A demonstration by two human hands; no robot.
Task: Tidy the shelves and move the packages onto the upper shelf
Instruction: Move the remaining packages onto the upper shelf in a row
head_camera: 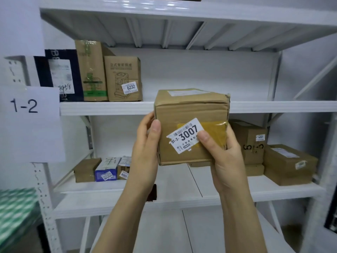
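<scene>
A brown cardboard box (189,110) with a white label reading 3007 and yellow tape is held up in front of the shelves, level with the upper shelf's front edge (109,107). My left hand (146,143) grips its left side, thumb on the front face. My right hand (224,156) grips its right side, thumb pressing the label's lower corner. On the upper shelf at the left stand a dark package (63,75), a tall carton (91,70) and a carton labelled 6232 (124,79).
The lower shelf (182,196) holds small boxes at the left (102,169) and larger cartons at the right (288,164). The upper shelf's right part is bare. A paper sign reading 1-2 (27,106) hangs on the left post. Something green and white (16,212) sits at the lower left.
</scene>
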